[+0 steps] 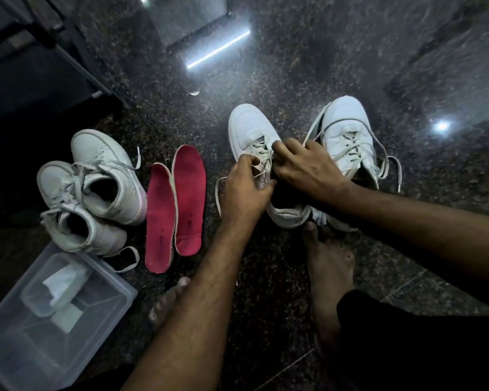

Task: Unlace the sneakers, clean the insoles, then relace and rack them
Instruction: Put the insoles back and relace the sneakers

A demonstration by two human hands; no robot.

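A white sneaker [249,131] stands on the dark floor in front of me, toe pointing away. My left hand [244,187] pinches its lace [218,193] near the upper eyelets. My right hand [302,165] grips the lace over the tongue, fingers curled. Its mate [347,134] stands to the right, partly behind my right hand, with loose laces trailing. Two red insoles [175,204] lie side by side to the left. Another pair of white sneakers [91,190] lies further left, laces loose.
A clear plastic box [40,320] holding white cloths sits at the lower left. A dark rack frame [40,52] stands at the upper left. My bare feet [331,272] rest on the speckled stone floor below the sneakers.
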